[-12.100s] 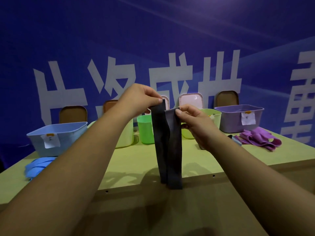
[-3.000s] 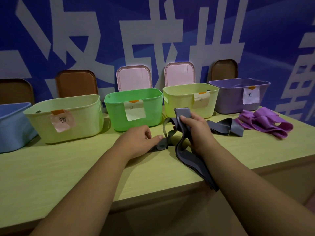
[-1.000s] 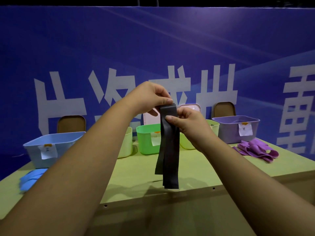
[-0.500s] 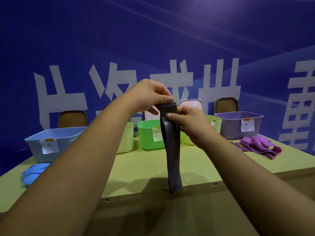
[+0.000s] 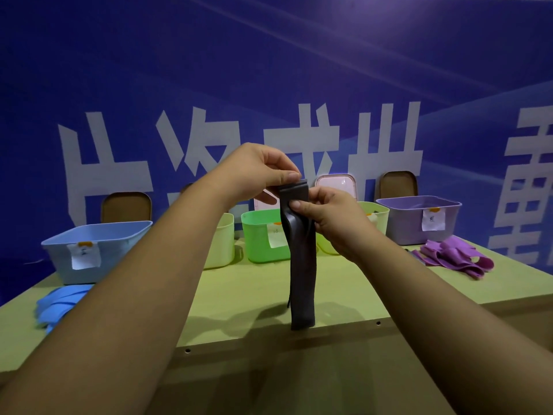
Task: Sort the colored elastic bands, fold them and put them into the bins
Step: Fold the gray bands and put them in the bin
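Hanging upright at centre: grey band [image 5: 302, 265], top end pinched by the left hand [image 5: 257, 172] from 10 o'clock and the right hand [image 5: 329, 217] from 3 o'clock, lower end free above the counter's [image 5: 239, 295] near edge. Behind, a row of bins: blue bin [image 5: 98, 250] at 9 o'clock, green bin [image 5: 257, 235] centre, purple bin [image 5: 419, 217] at 2 o'clock. Blue bands [image 5: 59, 304] lie at 8 o'clock, purple bands [image 5: 454, 259] at 3 o'clock.

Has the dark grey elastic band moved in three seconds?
Yes, upward. The grey band lay on the yellow-green table; now the left hand and right hand pinch it high, before the green plastic bin.
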`<act>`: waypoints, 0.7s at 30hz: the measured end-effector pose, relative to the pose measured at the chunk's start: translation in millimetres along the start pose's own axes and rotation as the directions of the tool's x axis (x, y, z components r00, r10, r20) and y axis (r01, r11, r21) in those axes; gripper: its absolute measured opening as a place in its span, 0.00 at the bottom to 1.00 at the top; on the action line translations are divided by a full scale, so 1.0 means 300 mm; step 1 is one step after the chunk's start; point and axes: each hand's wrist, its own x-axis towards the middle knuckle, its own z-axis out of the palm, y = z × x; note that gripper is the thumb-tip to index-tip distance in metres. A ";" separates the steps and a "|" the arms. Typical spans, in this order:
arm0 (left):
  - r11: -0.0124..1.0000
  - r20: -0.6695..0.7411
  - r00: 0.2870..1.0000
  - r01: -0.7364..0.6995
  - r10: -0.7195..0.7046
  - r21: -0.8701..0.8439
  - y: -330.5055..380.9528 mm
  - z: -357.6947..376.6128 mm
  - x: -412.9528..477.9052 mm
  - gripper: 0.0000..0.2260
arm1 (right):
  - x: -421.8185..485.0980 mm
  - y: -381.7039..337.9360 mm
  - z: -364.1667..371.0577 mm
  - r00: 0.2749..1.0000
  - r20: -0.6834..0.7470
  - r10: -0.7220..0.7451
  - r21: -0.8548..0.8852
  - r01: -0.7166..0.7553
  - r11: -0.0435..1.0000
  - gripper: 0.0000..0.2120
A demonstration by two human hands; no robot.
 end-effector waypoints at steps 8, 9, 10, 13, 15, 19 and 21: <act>0.998 0.007 1.000 0.024 -0.023 -0.056 -0.015 -0.009 -0.009 0.03 | 0.009 0.000 0.006 1.000 0.000 0.003 -0.009 -0.003 1.000 0.08; 0.998 0.009 1.000 0.023 -0.022 -0.054 -0.017 -0.010 -0.010 0.03 | 0.012 0.002 0.007 1.000 -0.002 0.010 -0.007 -0.010 1.000 0.07; 0.999 0.013 1.000 0.019 -0.019 -0.050 -0.020 -0.009 -0.012 0.03 | 0.014 0.005 0.010 1.000 -0.006 0.018 -0.007 -0.018 1.000 0.07; 1.000 0.030 1.000 -0.003 0.004 -0.029 -0.027 -0.005 -0.020 0.03 | 0.022 0.013 0.017 0.999 -0.010 0.036 0.018 -0.036 0.999 0.07; 1.000 0.042 0.999 -0.025 0.025 -0.007 -0.030 -0.003 -0.027 0.04 | 0.022 0.016 0.018 0.999 -0.010 0.050 0.034 -0.049 0.998 0.06; 0.998 0.105 0.993 -0.052 0.049 0.021 -0.042 -0.002 -0.040 0.12 | 0.014 0.015 0.006 0.996 -0.004 0.084 0.046 -0.083 0.995 0.05; 0.997 0.085 0.994 -0.069 0.066 0.032 -0.051 0.003 -0.043 0.15 | 0.015 0.014 0.004 0.996 0.001 0.089 0.051 -0.089 0.995 0.05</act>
